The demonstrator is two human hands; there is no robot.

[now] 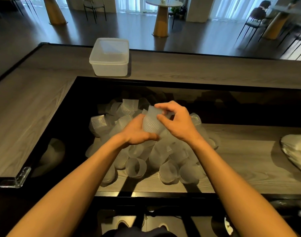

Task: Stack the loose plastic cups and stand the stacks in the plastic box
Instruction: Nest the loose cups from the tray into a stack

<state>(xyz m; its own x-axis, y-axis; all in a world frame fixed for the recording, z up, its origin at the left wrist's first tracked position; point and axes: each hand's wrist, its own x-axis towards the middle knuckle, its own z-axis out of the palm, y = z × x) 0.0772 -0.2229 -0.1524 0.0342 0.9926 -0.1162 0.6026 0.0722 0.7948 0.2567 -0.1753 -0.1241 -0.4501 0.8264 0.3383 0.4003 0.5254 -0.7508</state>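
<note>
Evidently stacking is in hand: the left hand (137, 132) grips a ribbed cup (150, 124) from below, and the right hand (176, 121) pinches its far end. The loose cups (137, 165) lie under both hands; the plastic box (110, 69) stands well beyond them on the bench (197, 71). Next, nesting needs aligned rims.

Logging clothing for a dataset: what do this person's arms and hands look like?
The left forearm and right forearm are bare, no sleeves in view. The left hand and right hand are ungloved; no watch, bracelet or ring shows.
</note>
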